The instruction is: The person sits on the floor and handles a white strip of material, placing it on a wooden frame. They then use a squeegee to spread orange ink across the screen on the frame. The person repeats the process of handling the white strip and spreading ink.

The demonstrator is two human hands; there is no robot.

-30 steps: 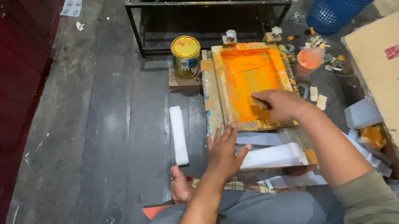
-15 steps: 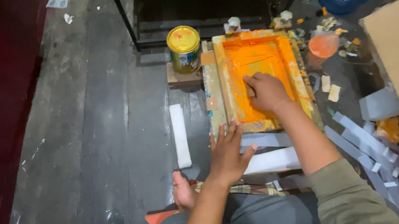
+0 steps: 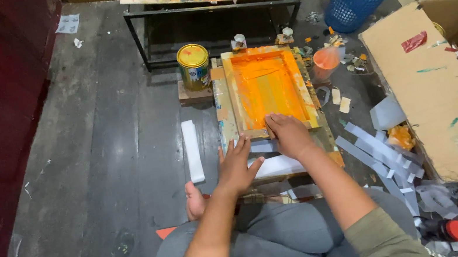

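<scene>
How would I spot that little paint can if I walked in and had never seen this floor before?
Start at the black metal table frame at the far end of the dark plank floor. Just in front of it lies the wooden printing frame flooded with orange ink. The paint can stands upright on a small wooden block at that frame's far left corner, the only round tin there with a yellow lid.

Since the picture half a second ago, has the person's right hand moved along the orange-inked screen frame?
Yes. The right hand has drawn back from mid-screen to the near edge of the screen frame, towards the person.
</scene>
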